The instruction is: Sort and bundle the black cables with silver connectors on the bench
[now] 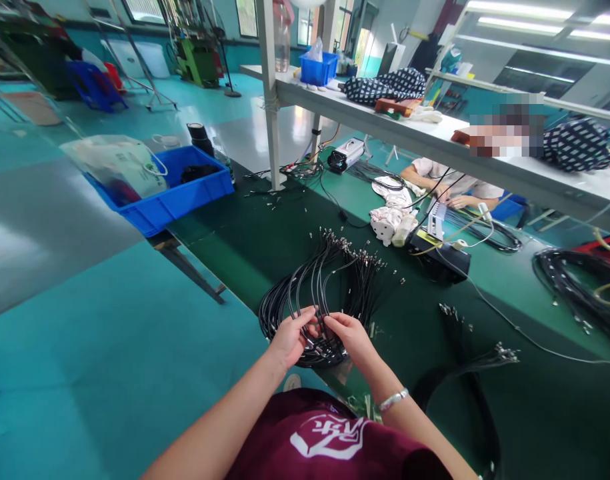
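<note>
A few black cables (pixel 313 283) in hand; most lie in the coil (pixel 276 301).
Left hand (pixel 291 340) grasps several; right hand (pixel 352 339) pinches just beside it. The coil rests on the counter (pixel 225 233) beneath and beyond the hands, metal-tipped ends (pixel 367 259) farthest out. Judged early: few cables lifted, the bulk left lying; second bundle (pixel 477 363), right of the hands, untouched.

Cable tips (pixel 367 260) too small to tell; co-worker's head (pixel 507 130) blurred.
</note>
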`<action>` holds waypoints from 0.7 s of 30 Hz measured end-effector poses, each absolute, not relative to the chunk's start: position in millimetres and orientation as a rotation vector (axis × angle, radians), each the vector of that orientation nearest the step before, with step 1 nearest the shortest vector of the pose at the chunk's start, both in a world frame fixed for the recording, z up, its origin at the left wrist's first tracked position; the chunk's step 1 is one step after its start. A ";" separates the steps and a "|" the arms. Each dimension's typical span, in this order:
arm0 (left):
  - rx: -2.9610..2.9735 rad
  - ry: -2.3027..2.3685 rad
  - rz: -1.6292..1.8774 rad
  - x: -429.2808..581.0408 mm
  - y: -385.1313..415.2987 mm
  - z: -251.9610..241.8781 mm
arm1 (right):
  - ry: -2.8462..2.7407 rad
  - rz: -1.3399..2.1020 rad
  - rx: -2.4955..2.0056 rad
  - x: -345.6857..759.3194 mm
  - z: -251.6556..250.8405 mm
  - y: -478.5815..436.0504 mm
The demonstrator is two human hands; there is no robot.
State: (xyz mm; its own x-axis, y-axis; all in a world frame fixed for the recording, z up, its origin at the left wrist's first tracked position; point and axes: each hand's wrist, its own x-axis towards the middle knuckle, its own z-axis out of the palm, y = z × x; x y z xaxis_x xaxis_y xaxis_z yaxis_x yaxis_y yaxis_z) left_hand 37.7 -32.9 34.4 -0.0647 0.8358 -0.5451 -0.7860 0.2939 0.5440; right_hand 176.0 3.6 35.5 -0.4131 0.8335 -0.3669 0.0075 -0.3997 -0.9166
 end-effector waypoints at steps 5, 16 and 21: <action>0.147 0.985 1.282 44.3 -31.5 36.6 | -1.270 1.861 -1.193 177.1 34.0 2.8; 0.056 1.055 1.353 35.4 -31.8 27.1 | -1.383 1.792 -1.285 181.7 31.6 1.3; 0.074 1.015 1.323 42.3 -29.7 28.2 | -1.350 1.872 -1.213 178.6 31.8 -2.4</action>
